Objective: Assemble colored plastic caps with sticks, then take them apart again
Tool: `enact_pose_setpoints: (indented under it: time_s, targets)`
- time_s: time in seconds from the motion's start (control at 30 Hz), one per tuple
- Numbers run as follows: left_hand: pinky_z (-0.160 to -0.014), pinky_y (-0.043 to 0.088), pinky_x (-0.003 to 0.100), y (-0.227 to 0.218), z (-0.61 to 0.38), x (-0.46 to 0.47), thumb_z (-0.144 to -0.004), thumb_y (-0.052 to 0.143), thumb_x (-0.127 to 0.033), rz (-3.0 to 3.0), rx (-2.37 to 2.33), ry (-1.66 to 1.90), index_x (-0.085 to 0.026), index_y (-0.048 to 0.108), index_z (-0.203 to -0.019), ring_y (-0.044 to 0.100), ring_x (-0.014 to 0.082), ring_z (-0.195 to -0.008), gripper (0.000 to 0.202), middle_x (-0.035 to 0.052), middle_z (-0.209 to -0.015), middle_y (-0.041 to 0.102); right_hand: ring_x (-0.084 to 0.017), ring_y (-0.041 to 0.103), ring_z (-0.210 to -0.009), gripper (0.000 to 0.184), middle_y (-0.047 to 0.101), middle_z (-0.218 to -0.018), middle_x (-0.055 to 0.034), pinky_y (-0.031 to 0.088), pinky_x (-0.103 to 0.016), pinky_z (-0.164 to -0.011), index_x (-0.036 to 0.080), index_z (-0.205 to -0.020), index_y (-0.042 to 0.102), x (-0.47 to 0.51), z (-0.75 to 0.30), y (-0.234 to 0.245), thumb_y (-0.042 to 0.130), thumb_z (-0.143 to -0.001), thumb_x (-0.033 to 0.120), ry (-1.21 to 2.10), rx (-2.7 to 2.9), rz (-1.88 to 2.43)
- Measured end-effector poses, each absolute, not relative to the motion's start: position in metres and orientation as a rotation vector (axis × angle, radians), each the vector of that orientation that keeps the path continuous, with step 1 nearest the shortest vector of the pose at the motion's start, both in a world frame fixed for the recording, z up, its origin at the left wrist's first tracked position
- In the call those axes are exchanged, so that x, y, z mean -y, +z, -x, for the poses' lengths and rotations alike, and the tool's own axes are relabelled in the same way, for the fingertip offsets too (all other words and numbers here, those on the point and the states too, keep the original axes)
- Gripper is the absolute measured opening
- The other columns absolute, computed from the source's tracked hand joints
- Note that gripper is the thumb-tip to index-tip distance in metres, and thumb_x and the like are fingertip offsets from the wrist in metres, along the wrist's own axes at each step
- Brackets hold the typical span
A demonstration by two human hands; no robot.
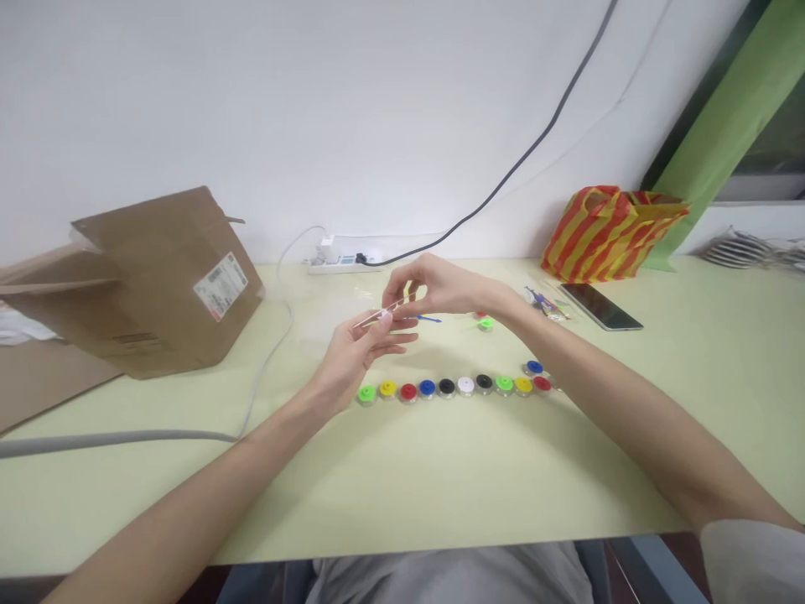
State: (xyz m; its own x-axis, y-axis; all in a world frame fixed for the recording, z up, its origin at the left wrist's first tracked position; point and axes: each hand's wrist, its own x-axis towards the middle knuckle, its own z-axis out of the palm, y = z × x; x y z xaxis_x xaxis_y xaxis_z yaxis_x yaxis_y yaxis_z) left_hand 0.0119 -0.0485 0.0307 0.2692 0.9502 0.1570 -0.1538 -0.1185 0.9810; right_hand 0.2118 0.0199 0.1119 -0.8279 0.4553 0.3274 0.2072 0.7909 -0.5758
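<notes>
My left hand [365, 341] pinches a thin white stick-like piece [370, 319] between thumb and forefinger, its other fingers stretched to the right. From above, my right hand [428, 289] closes its fingertips on the same piece near its upper end. The exact kind of the piece is too small to make out. Just beyond the left fingers lies a blue arrow-like piece [428, 319]. Nearer to me, a row of small round pieces with coloured tops and clear bases runs from a green one [366, 394] to a red one [541, 383]; my right forearm partly covers that end.
A bright green piece [485, 323] and a pile of coloured bits [546, 304] lie farther right, beside a phone [602, 306]. Behind stands a striped bag [610, 235]. A cardboard box [163, 285] fills the left. A power strip [343, 265] with cables sits against the wall.
</notes>
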Motion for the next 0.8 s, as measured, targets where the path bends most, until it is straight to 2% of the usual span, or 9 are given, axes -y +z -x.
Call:
enact_pose_setpoints:
  time_s: [0.2,0.47,0.67,0.8]
  targets:
    - [-0.090,0.057,0.035,0.031,-0.013,0.047,-0.090,0.076,-0.046,-1.231,-0.796,1.185,-0.017,0.074,-0.103,0.074,0.0297,-0.110,0.032,0.0105,-0.111,0.078,-0.016,0.061,-0.088,0.017,0.070,-0.101,-0.0047,0.049,-0.029,-0.077,0.017,-0.096,0.063,-0.016,-0.205,0.108,0.071,-0.080,0.016,0.700,2.535,0.485]
    - [-0.085,0.062,0.034,0.033,-0.011,0.045,-0.089,0.078,-0.042,-1.156,-0.789,1.199,-0.017,0.073,-0.108,0.076,0.0278,-0.103,0.032,0.0087,-0.106,0.077,-0.016,0.056,-0.083,0.011,0.064,-0.094,-0.0036,0.042,-0.028,-0.072,0.018,-0.092,0.055,-0.012,-0.191,0.094,0.061,-0.084,0.012,0.389,2.501,0.514]
    - [-0.079,0.063,0.032,0.033,-0.012,0.046,-0.085,0.081,-0.039,-1.136,-0.780,1.262,-0.017,0.074,-0.102,0.074,0.0212,-0.088,0.029,0.0063,-0.095,0.075,-0.015,0.051,-0.077,0.010,0.061,-0.093,-0.0031,0.033,-0.027,-0.066,0.019,-0.091,0.052,-0.002,-0.186,0.098,0.058,-0.087,0.012,0.235,2.530,0.580]
    - [-0.078,0.063,0.032,0.033,-0.013,0.046,-0.083,0.083,-0.039,-1.115,-0.798,1.266,-0.016,0.075,-0.097,0.073,0.0195,-0.085,0.028,0.0058,-0.093,0.074,-0.014,0.048,-0.075,0.013,0.059,-0.092,-0.0024,0.029,-0.026,-0.064,0.019,-0.090,0.050,-0.003,-0.186,0.096,0.059,-0.086,0.011,0.191,2.540,0.582]
